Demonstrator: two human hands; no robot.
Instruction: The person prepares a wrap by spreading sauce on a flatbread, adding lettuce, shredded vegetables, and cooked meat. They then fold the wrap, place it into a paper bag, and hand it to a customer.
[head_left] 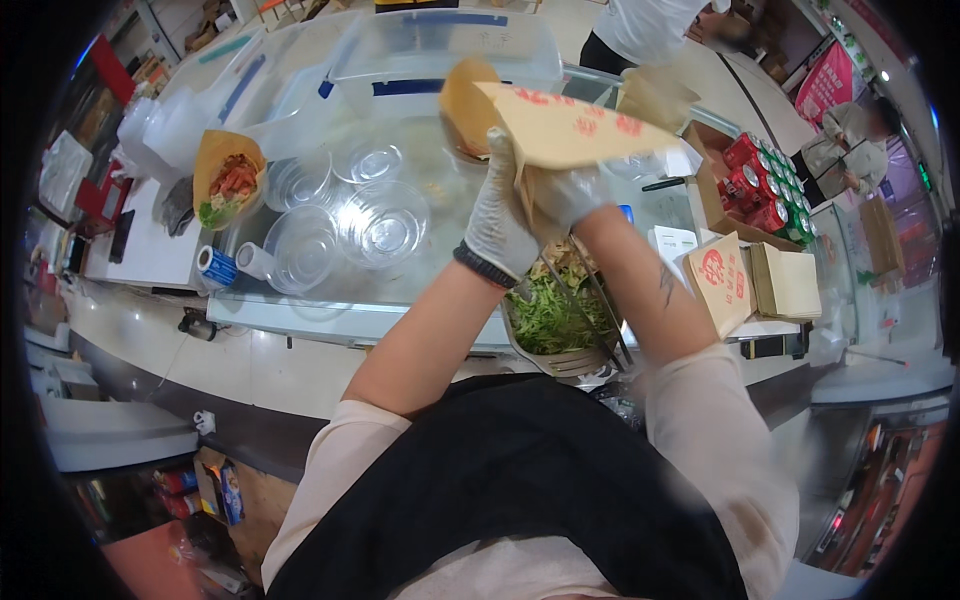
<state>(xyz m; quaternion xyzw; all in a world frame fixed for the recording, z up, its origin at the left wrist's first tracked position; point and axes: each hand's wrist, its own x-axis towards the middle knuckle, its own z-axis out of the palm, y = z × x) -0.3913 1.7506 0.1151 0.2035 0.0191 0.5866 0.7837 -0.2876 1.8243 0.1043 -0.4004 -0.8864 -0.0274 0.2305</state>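
A brown paper bag with red print is held up over the counter, its right end smeared by motion. My left hand, in a whitish glove with a dark cuff, grips its near side, thumb pointing up along the paper. Against the underside is my right hand in a thin clear glove, blurred, its fingertips hidden by the paper. Another rounded brown paper piece shows just behind the bag; whether it is part of it I cannot tell. Below my wrists, a metal tray holds shredded greens, with tongs lying across.
At left stands a filled paper pocket beside several clear plastic bowls. Large clear bins line the back. To the right are a carton of red and green cans, a marker and stacked paper bags. People stand beyond the counter.
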